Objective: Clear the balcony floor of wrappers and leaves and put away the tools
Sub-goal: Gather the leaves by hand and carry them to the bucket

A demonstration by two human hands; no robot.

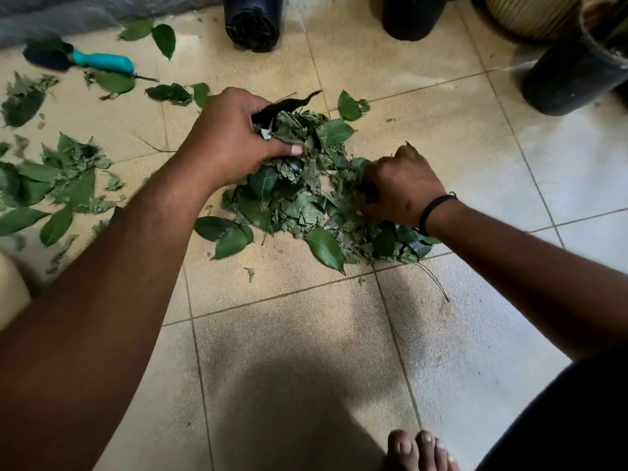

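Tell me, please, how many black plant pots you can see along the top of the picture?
3: one pot top centre, one to its right, one at the right edge. All are cropped; others may lie outside the frame.

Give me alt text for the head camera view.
Two bare hands, left hand and right hand, grip a pile of green leaves on a beige tiled floor. More scattered leaves and a turquoise-handled trowel lie left; black pots stand behind.

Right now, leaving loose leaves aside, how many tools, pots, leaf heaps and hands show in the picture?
Teal-handled tool: 1
Dark pots: 3
Pale ribbed pot: 1
Leaf heaps: 2
Hands, left hand, right hand: 2
Total: 9
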